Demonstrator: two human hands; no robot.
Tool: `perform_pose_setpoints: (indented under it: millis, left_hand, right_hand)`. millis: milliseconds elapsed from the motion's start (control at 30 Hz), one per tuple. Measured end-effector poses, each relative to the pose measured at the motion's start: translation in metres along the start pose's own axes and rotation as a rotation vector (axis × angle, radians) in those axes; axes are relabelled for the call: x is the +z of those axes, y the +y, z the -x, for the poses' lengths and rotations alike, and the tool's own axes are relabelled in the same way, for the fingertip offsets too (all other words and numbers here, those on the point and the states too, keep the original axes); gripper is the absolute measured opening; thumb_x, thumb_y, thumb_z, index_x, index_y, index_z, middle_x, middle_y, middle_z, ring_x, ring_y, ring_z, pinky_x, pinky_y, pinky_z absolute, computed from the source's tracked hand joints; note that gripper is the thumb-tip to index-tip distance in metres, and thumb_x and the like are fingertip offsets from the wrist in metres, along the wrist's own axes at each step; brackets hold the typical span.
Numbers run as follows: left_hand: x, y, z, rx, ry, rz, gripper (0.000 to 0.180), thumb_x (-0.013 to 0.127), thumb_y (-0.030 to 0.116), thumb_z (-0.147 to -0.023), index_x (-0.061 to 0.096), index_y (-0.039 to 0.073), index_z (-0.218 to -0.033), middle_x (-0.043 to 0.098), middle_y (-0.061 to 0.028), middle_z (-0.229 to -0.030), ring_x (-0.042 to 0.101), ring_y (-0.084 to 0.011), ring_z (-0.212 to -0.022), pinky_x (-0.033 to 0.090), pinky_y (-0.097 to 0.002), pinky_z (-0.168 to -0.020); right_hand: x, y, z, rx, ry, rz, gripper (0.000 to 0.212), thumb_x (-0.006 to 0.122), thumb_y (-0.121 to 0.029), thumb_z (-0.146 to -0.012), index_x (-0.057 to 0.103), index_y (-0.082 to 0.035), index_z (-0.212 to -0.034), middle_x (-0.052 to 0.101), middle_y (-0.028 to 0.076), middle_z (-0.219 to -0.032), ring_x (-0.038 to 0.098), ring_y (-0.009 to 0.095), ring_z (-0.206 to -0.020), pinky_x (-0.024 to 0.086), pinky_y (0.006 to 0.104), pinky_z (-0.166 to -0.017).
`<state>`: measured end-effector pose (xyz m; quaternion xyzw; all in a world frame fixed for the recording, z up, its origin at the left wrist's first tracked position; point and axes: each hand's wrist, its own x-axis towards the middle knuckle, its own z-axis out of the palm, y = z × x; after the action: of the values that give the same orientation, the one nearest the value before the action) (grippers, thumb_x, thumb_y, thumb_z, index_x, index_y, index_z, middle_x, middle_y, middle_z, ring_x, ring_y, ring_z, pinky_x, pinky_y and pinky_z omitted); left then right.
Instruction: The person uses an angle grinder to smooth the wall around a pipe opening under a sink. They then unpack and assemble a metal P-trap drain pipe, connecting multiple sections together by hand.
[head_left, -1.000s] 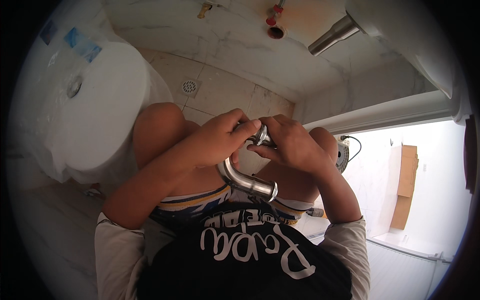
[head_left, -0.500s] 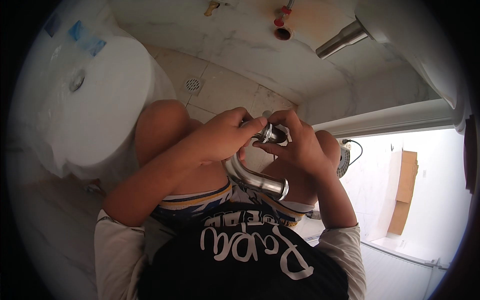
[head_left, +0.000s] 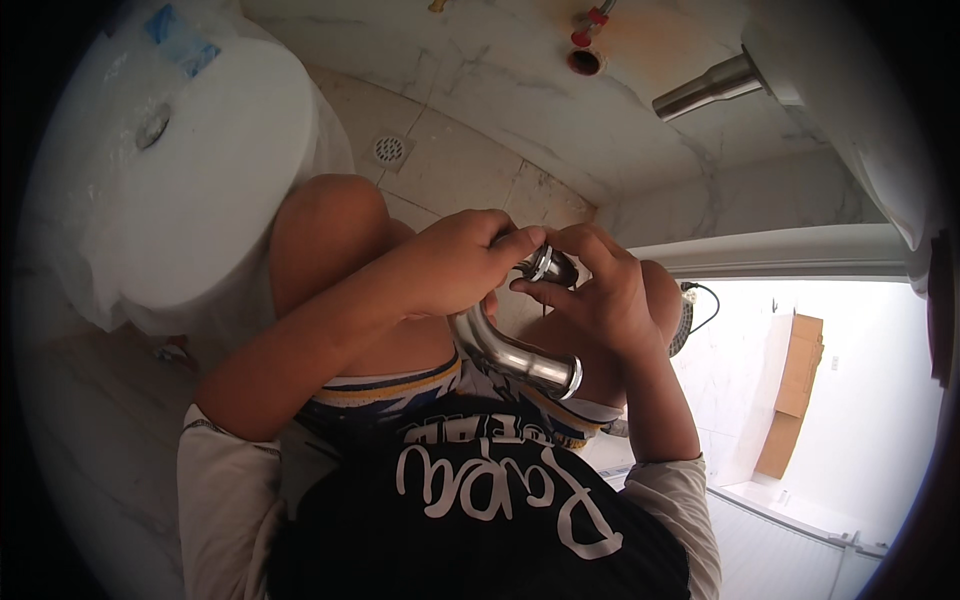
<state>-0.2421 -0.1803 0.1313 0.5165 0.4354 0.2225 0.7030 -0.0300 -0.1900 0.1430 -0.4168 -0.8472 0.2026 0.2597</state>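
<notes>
A shiny metal curved drain pipe (head_left: 510,357), bent like a trap, is held between my knees. My left hand (head_left: 462,262) is closed around its upper part, the thumb lying along the top near the fitting. Fingers and thumb of my right hand (head_left: 608,298) pinch the short end piece just beyond a bright ring-shaped collar (head_left: 543,264). The pipe's lower arm curves toward my body and ends in a flanged rim at the right. My fingers hide part of the upper bend.
A large round white object in plastic wrap (head_left: 220,170) stands at the left. A floor drain (head_left: 389,150) lies ahead. On the far wall are a round hole (head_left: 584,62) and a red-handled valve (head_left: 582,37). A metal tailpipe (head_left: 705,88) juts from a white basin (head_left: 850,110) at upper right.
My view has tilted slightly, so the surroundings shift a little in the picture. Both hands keep their hold on the pipe, with the right fingers slightly repositioned at the end piece.
</notes>
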Motion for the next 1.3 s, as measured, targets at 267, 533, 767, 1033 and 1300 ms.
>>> perform_pose_setpoints:
  millis: [267, 533, 767, 1033, 1300]
  left_hand:
    - [0.0, -0.006, -0.001, 0.067, 0.001, -0.13, 0.038, 0.05, 0.037, -0.105, 0.057, 0.0, -0.102, 0.055, -0.0011, -0.065, 0.058, -0.0107, -0.052, 0.05, -0.0275, -0.051]
    - [0.004, -0.015, 0.0, 0.263, 0.122, -0.293, 0.034, 0.051, 0.035, -0.105, 0.055, 0.001, -0.109, 0.062, -0.0056, -0.07, 0.062, -0.0126, -0.055, 0.049, -0.0293, -0.05]
    - [0.001, -0.004, 0.004, 0.626, 0.122, -0.333, 0.031, 0.063, 0.028, -0.099, 0.056, 0.003, -0.115, 0.066, -0.0084, -0.079, 0.066, -0.0126, -0.068, 0.05, -0.0269, -0.059]
    - [0.001, 0.006, 0.011, 0.828, 0.056, -0.263, 0.042, 0.077, 0.023, -0.089, 0.056, 0.0, -0.119, 0.067, -0.0099, -0.101, 0.065, -0.0117, -0.092, 0.053, -0.0253, -0.074]
    - [-0.002, 0.009, 0.015, 0.672, -0.017, -0.135, 0.049, 0.077, 0.023, -0.09, 0.047, 0.003, -0.124, 0.07, -0.0095, -0.089, 0.065, -0.0085, -0.08, 0.05, -0.0233, -0.066]
  right_hand:
    - [0.002, 0.005, 0.002, 0.08, -0.036, -0.07, 0.054, 0.09, -0.019, -0.069, 0.067, -0.003, -0.116, 0.072, 0.011, -0.093, 0.072, 0.019, -0.083, 0.056, 0.0295, -0.073]
    - [0.009, 0.009, 0.004, 0.401, -0.049, -0.552, 0.052, 0.088, -0.011, -0.074, 0.064, 0.0, -0.12, 0.074, 0.009, -0.099, 0.07, 0.013, -0.089, 0.055, 0.0276, -0.079]
    - [-0.009, -0.002, -0.001, 0.28, 0.026, -0.64, 0.054, 0.09, -0.011, -0.072, 0.064, 0.001, -0.118, 0.072, 0.009, -0.103, 0.067, 0.015, -0.098, 0.054, 0.0282, -0.084]
    - [-0.043, -0.003, -0.011, -0.157, -0.071, -0.324, 0.061, 0.093, -0.03, -0.066, 0.068, -0.001, -0.112, 0.068, 0.012, -0.101, 0.065, 0.027, -0.094, 0.05, 0.0341, -0.083]
    - [-0.035, -0.021, -0.002, -0.247, 0.07, 0.003, 0.062, 0.085, -0.033, -0.07, 0.063, 0.001, -0.117, 0.062, 0.016, -0.097, 0.061, 0.038, -0.098, 0.05, 0.0445, -0.084]
